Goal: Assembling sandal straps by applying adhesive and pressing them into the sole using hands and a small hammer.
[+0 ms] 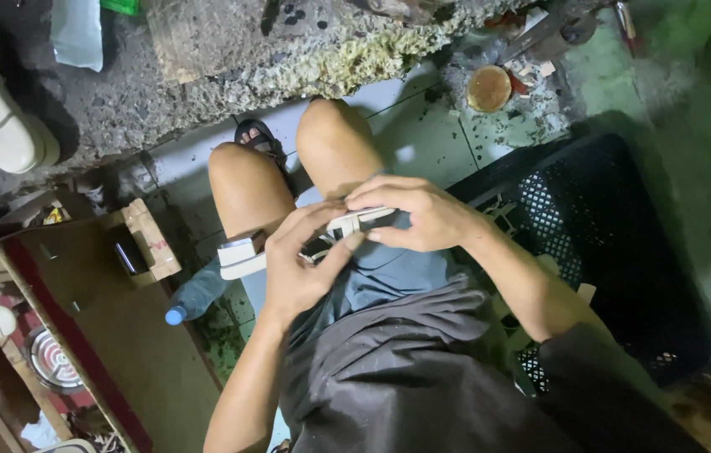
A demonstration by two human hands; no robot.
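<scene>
Holding a white strap (355, 222) over the lap with both hands.

Head view: the left hand (301, 268) pinches the strap from below, thumb pressing up, seemingly to steady it, while the right hand (414, 214) closes over its right end from above. A white sole (240, 254) rests on the left thigh, just left of the hands. A black crate (615, 243) sits at right, a bottle (196, 295) near left.
</scene>
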